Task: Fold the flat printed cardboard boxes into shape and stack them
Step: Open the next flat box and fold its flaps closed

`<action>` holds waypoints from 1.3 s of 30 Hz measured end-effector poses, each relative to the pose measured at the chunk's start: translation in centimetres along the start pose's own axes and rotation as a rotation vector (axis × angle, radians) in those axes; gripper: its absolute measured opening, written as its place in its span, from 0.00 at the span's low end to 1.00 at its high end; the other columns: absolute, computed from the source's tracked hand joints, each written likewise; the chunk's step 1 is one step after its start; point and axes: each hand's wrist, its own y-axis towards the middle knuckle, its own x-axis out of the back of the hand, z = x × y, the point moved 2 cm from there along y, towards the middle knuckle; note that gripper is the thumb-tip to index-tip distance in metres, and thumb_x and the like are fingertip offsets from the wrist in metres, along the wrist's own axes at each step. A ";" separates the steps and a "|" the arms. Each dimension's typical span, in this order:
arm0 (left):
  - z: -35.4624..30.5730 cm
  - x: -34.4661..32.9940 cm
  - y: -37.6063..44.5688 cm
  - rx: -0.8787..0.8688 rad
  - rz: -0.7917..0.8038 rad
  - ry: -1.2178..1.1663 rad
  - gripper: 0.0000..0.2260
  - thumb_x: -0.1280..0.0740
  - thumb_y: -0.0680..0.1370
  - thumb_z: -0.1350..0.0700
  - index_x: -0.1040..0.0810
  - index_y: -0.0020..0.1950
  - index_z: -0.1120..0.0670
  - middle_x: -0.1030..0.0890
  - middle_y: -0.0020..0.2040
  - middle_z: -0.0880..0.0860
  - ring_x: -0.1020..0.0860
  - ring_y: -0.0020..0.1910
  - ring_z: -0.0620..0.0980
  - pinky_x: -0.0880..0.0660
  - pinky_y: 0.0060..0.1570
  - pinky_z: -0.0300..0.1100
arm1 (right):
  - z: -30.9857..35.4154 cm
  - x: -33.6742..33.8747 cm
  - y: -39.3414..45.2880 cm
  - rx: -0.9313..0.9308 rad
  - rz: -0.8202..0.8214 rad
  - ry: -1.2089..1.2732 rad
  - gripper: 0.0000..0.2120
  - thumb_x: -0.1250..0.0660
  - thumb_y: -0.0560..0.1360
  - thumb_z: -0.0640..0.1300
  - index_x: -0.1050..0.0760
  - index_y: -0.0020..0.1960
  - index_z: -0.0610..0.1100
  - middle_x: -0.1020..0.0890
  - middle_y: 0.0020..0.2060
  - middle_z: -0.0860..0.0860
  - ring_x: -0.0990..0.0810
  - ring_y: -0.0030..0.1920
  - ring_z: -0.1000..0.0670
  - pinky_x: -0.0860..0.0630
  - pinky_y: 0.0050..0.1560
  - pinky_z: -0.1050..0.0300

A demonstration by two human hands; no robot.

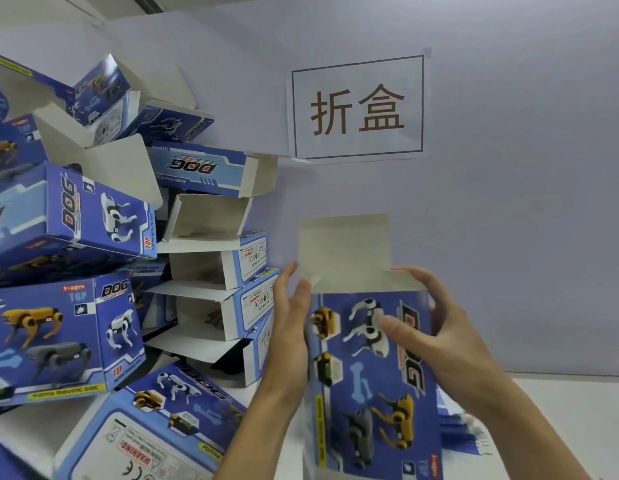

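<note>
A tall, uneven heap of folded boxes fills the left side, blue cartons printed with robot dogs, many with white flaps hanging open, leaning against the pale wall. Just right of the heap, the left hand lies flat against the left edge of the box in hand, fingers straight and pointing up, pressing rather than curling round it. That box stands upright between the two hands, its printed face toward the camera and its white top flap raised against the wall. The right hand grips the right edge, thumb across the printed face and fingers wrapped behind near the top corner. Above, a paper sign is stuck to the wall. Right of the hands the white table lies open, with some flat blue sheets low behind the box.
</note>
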 end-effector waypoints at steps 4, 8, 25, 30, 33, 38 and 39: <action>-0.7 -0.1 -0.4 -0.134 0.010 0.095 0.23 0.36 0.73 0.33 0.26 0.65 0.41 0.23 0.57 0.29 0.26 0.57 0.26 0.30 0.47 0.20 | -0.6 -1.2 0.3 0.023 -0.046 0.000 0.27 0.22 0.64 0.48 0.27 0.59 0.61 0.16 0.55 0.48 0.13 0.47 0.43 0.16 0.39 0.49; -0.7 -0.5 -0.9 -0.176 -0.001 0.155 0.20 0.38 0.72 0.30 0.21 0.50 0.45 0.23 0.39 0.40 0.25 0.36 0.35 0.28 0.38 0.26 | -1.1 -0.7 0.2 0.054 -0.156 -0.115 0.30 0.22 0.61 0.55 0.29 0.61 0.62 0.20 0.61 0.53 0.14 0.48 0.46 0.16 0.45 0.43; -0.7 -0.7 0.1 0.086 -0.095 0.223 0.11 0.41 0.83 0.49 0.23 0.48 0.53 0.20 0.37 0.43 0.20 0.40 0.44 0.25 0.43 0.46 | -0.6 -3.0 1.0 -0.011 -0.311 -0.202 0.09 0.41 0.82 0.51 0.27 0.47 0.48 0.25 0.28 0.51 0.25 0.30 0.50 0.26 0.34 0.51; -0.9 -1.6 -0.5 0.111 -0.208 0.165 0.12 0.41 0.80 0.61 0.25 0.44 0.45 0.22 0.52 0.63 0.21 0.44 0.68 0.24 0.40 0.58 | -1.5 -2.4 0.9 -0.109 -0.392 -0.109 0.07 0.39 0.80 0.43 0.31 0.53 0.54 0.21 0.39 0.43 0.24 0.32 0.45 0.25 0.33 0.48; -0.9 -1.7 -0.5 0.145 -0.169 0.108 0.14 0.40 0.81 0.59 0.29 0.57 0.39 0.23 0.55 0.60 0.21 0.43 0.64 0.24 0.42 0.54 | -1.8 -1.8 0.9 -0.130 -0.406 -0.078 0.16 0.40 0.80 0.44 0.33 0.64 0.60 0.21 0.39 0.48 0.22 0.28 0.51 0.23 0.29 0.55; -0.5 -1.6 -0.1 0.150 -0.078 0.132 0.18 0.41 0.83 0.56 0.29 0.58 0.29 0.19 0.45 0.41 0.19 0.39 0.50 0.20 0.41 0.43 | -1.7 -1.5 1.1 -0.127 -0.360 -0.061 0.16 0.41 0.81 0.44 0.30 0.61 0.64 0.21 0.32 0.55 0.23 0.29 0.49 0.23 0.31 0.52; -0.6 -1.5 -0.1 0.142 -0.079 0.134 0.19 0.41 0.83 0.57 0.26 0.53 0.29 0.19 0.43 0.43 0.21 0.39 0.53 0.21 0.39 0.43 | -1.7 -1.5 1.0 -0.119 -0.363 -0.061 0.14 0.40 0.80 0.44 0.29 0.57 0.64 0.22 0.30 0.56 0.25 0.30 0.47 0.25 0.32 0.50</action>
